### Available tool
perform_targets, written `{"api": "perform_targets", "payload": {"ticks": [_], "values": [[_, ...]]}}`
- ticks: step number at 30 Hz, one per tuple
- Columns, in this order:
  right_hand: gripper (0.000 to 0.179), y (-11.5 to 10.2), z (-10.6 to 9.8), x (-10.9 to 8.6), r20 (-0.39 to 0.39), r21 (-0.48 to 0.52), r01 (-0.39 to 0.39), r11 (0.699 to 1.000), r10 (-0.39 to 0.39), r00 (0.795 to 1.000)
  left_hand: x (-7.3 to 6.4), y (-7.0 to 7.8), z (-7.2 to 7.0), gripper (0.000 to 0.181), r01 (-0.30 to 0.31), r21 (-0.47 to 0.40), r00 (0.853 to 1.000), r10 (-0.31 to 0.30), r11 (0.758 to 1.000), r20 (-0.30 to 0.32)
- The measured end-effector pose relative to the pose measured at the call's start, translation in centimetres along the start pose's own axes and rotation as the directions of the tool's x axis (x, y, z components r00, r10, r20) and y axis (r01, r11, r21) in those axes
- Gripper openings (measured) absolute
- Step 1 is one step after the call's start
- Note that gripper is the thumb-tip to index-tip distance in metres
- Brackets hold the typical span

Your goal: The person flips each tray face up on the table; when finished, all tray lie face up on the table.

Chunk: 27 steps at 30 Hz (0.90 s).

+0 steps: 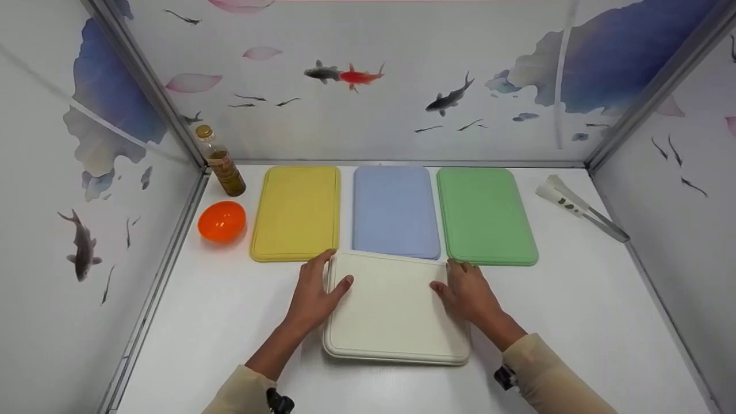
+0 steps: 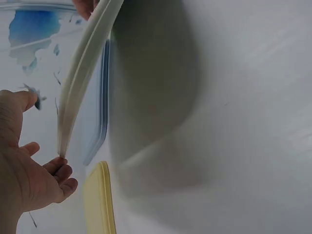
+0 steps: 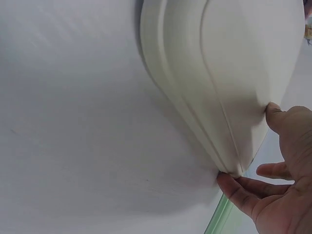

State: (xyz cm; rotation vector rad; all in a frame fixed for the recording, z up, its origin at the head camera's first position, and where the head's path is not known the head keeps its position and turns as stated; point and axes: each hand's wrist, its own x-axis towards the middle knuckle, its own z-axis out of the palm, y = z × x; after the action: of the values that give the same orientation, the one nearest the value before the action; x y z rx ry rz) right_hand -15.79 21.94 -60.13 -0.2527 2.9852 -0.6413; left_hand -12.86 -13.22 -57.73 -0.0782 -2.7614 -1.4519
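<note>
A cream cutting board (image 1: 397, 310) with rounded corners and a grooved rim is held between both hands. My left hand (image 1: 316, 293) holds its left edge, fingertips at the rim and thumb over the top face. On the right edge, my right hand (image 1: 468, 290) grips near the far corner, its thumb (image 3: 274, 114) on the face and fingertips at the rim. Shadow under the board (image 2: 80, 78) in the left wrist view shows it raised and tilted above the table. Just beyond it lie a yellow (image 1: 296, 213), a blue (image 1: 394, 213) and a green cutting board (image 1: 486, 215) in a row.
An orange bowl (image 1: 222, 222) and an oil bottle (image 1: 224, 169) with a yellow cap stand at the left. Tongs (image 1: 583, 208) lie at the far right. Printed walls (image 1: 368, 132) enclose the white table (image 1: 586, 322) at the back and sides.
</note>
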Motion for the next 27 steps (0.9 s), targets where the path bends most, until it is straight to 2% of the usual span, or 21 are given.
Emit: {"api": "perform_targets", "payload": {"ticks": [7,11,18,27], "values": [[0.070,0.2,0.1,-0.2,-0.030,0.069,0.051,0.996,-0.049,0.998,0.3,1.6,-1.0,0.076,0.001,-0.060,0.999,-0.003,0.998,-0.040],[0.066,0.4,0.2,-0.2,-0.030,0.069,0.078,0.995,-0.076,0.997,0.5,2.2,-1.5,0.076,0.000,-0.070,0.999,-0.004,0.998,-0.049],[0.070,0.3,0.7,-0.5,-0.021,0.072,0.069,0.995,-0.068,0.997,0.3,3.1,-2.1,0.073,-0.021,-0.106,0.996,0.012,0.994,-0.087],[0.067,-0.1,0.5,0.3,-0.062,0.116,0.106,0.988,-0.099,0.993,1.3,4.7,-2.7,0.063,-0.102,-0.172,0.987,0.077,0.980,-0.144]]}}
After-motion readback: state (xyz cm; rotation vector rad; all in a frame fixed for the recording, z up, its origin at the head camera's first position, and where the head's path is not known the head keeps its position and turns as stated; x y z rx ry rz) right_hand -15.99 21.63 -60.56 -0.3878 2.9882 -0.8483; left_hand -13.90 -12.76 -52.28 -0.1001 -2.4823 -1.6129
